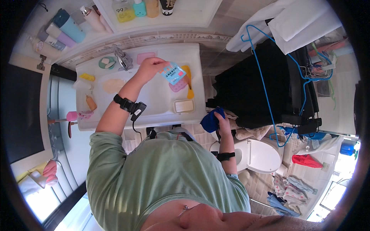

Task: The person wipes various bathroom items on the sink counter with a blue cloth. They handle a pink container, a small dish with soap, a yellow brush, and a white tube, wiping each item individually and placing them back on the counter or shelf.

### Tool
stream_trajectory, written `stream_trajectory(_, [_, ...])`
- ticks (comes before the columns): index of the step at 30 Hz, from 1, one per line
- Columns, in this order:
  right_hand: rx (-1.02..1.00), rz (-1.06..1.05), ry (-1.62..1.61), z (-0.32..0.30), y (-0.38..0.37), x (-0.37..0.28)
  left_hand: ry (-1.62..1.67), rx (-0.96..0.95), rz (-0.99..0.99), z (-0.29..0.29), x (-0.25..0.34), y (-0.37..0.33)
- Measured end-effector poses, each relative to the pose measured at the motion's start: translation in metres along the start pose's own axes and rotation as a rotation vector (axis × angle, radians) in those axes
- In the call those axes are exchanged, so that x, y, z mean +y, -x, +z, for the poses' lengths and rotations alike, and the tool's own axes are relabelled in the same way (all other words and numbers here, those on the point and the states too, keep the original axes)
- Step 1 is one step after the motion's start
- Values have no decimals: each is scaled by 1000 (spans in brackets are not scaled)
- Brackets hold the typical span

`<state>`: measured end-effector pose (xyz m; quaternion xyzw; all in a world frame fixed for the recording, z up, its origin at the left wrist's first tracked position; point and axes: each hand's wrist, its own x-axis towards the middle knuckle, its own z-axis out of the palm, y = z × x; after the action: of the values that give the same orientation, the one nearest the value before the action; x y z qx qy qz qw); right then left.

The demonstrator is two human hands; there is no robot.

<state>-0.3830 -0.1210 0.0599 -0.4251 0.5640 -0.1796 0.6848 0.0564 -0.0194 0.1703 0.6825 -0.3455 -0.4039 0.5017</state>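
Note:
My left hand (149, 69) reaches over the white sink (154, 108) and pinches a small light-blue packet (175, 75) by its edge. The packet hangs above a pink item (178, 87) and a long yellow tool (190, 92) on the sink's right ledge. By the front right corner of the sink, my right hand (224, 122) is closed around a dark-blue cloth (210, 121), bunched up. A white bar in a shallow dish (184, 106) lies on the ledge between the hands.
A metal faucet (122, 58) rises at the sink's back. A green soap dish (107, 62) is left of it. Bottles (73, 27) line the shelf. Black clothing (250, 81) and a blue hanger (266, 84) hang at the right, above a toilet (264, 156).

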Motion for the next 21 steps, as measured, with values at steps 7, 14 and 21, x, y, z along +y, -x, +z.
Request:
stream_trajectory(7, [-16,-8,-10,0,-1,5,30,43,-62,31,-106,-8])
stream_trajectory(14, [113,-26,39,-5,8,1,198,8,-197,89,-183,-27])
stream_trajectory(21, [140,9,37,-20,10,1,218,2,-198,104,-201,-27])
